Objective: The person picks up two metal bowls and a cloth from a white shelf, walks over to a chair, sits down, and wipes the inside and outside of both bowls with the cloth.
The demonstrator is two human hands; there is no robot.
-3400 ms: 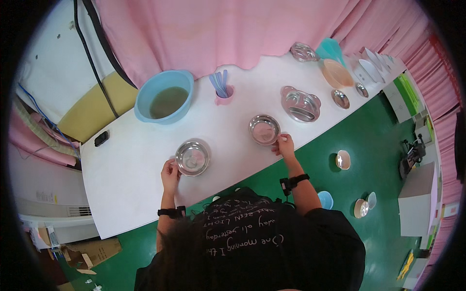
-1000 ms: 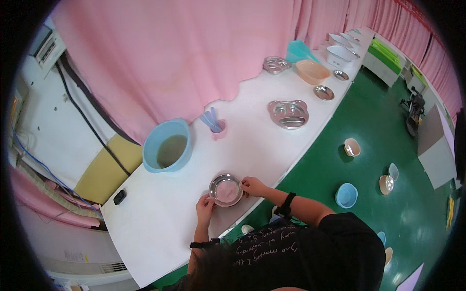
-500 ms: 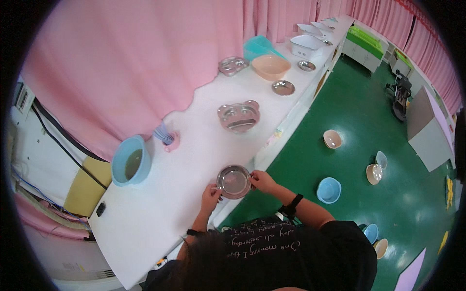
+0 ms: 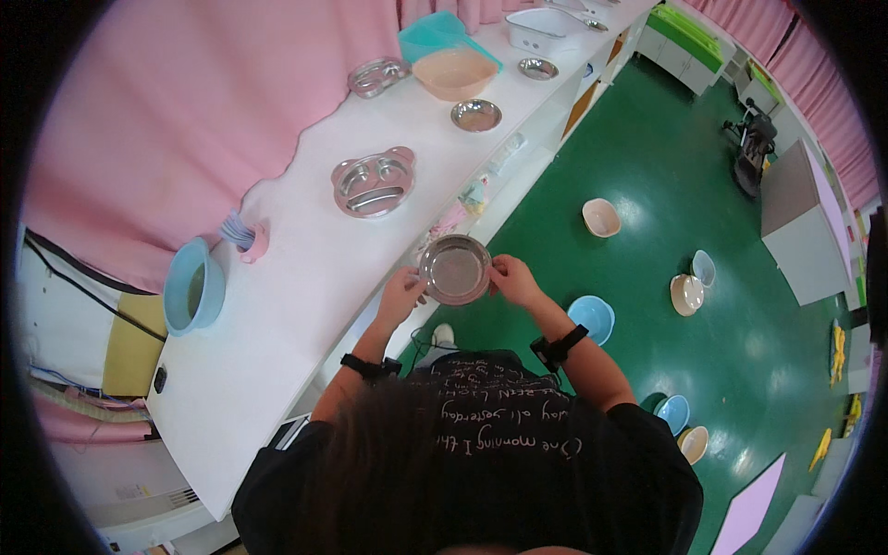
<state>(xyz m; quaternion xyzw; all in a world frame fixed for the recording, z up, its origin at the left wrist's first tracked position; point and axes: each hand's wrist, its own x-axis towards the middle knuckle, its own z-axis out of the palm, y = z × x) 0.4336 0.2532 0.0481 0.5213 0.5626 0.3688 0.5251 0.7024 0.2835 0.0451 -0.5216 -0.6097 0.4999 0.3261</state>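
A round, shallow stainless steel bowl (image 4: 455,268) is held level by its rim in front of me, past the counter's edge and over the green floor. My left hand (image 4: 401,293) grips its left side, fingers curled at the rim. On the opposite side my right hand (image 4: 511,278) pinches the rim between thumb and fingers. A bear-shaped, divided metal plate (image 4: 375,183) lies on the white counter (image 4: 305,245) beyond my left hand. Farther along, a small metal bowl (image 4: 476,116) sits near the counter's edge.
A blue basin (image 4: 215,294) holding liquid stands on the left, beside a pink cup (image 4: 255,244) of utensils. Peach (image 4: 453,76) and teal basins (image 4: 427,35) stand at the back. Several basins lie on the floor, including a blue one (image 4: 592,321). Open shelves run under the counter's edge.
Both hands have carried the metal bowl off the counter's edge, over the floor. My body has turned with it, and the counter has shifted left and upward in view.
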